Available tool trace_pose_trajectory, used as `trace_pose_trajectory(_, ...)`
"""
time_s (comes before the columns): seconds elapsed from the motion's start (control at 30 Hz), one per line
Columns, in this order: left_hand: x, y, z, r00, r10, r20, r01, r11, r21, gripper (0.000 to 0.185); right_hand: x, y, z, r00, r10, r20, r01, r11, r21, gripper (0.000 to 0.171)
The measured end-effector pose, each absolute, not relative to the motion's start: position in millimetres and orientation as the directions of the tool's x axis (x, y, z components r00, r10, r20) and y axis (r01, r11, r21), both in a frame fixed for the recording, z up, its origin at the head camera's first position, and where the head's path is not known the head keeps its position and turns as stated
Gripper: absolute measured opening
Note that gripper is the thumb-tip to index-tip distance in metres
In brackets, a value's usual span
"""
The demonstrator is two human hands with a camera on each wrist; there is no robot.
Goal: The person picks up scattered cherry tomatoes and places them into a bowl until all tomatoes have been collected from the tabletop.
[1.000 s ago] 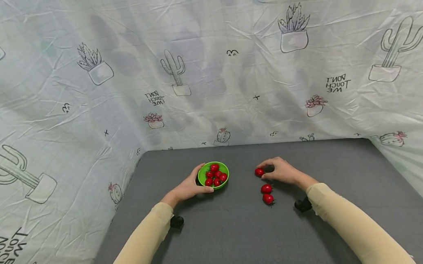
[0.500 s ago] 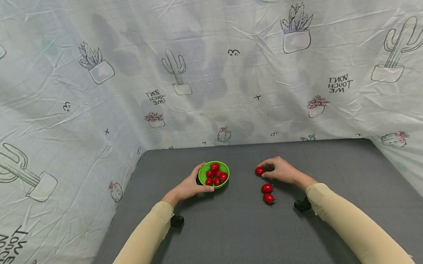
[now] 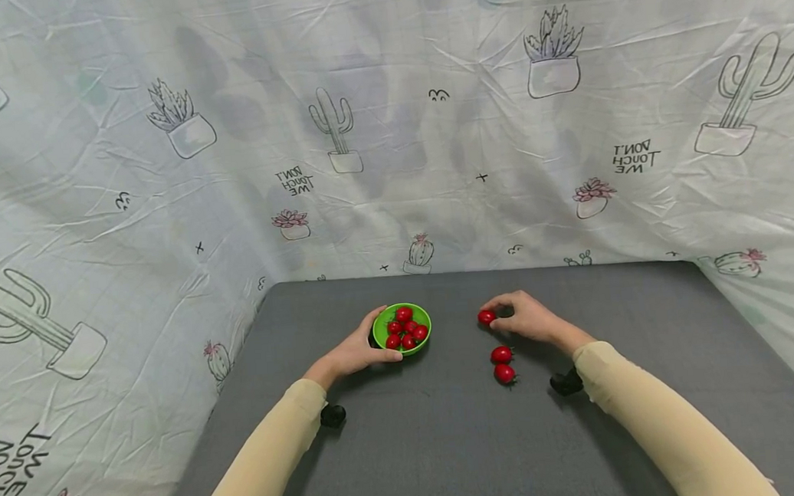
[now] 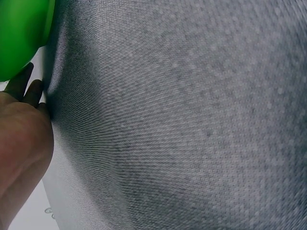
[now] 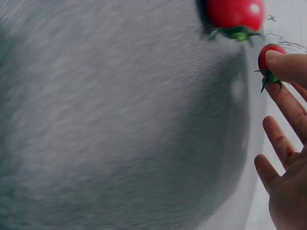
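My left hand [image 3: 353, 349] holds a small green bowl [image 3: 379, 332] from its left side, thumb along the near rim and fingers at the far side. Several red cherry tomatoes lie inside the bowl. In the left wrist view, part of the bowl [image 4: 21, 36] shows above the hand [image 4: 24, 134]. Between thumb and forefinger, my right hand [image 3: 529, 319] pinches one cherry tomato [image 3: 486, 317]; its green stem end [image 5: 271, 80] shows in the right wrist view. Two more cherry tomatoes, one [image 3: 501, 354] behind the other [image 3: 505, 374], lie on the table nearer to me.
A dark grey cloth covers the table [image 3: 425, 446]. Behind and on the left hangs a pale curtain [image 3: 389, 141] printed with potted cacti. Black wrist devices sit under the left [image 3: 333, 416] and right [image 3: 567, 382] wrists.
My right hand has shifted slightly away from me, bringing the pinched tomato farther from the two on the table. The left hand and bowl stay in place.
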State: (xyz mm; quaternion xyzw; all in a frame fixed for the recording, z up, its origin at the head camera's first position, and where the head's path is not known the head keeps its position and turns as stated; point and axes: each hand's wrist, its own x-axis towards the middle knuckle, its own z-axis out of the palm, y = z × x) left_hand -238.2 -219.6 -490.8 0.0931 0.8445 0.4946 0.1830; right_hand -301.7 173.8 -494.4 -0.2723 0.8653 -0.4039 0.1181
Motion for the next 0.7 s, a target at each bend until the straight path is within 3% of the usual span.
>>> trace_pose_trajectory(0.7,-239,-220,-493,-0.913,0.349,-0.213,-0.017,0.489,0.872,0.110,-314,130,-449,-0.815,-0.576,0.064,-0.413,0.499,-0.762,0.032)
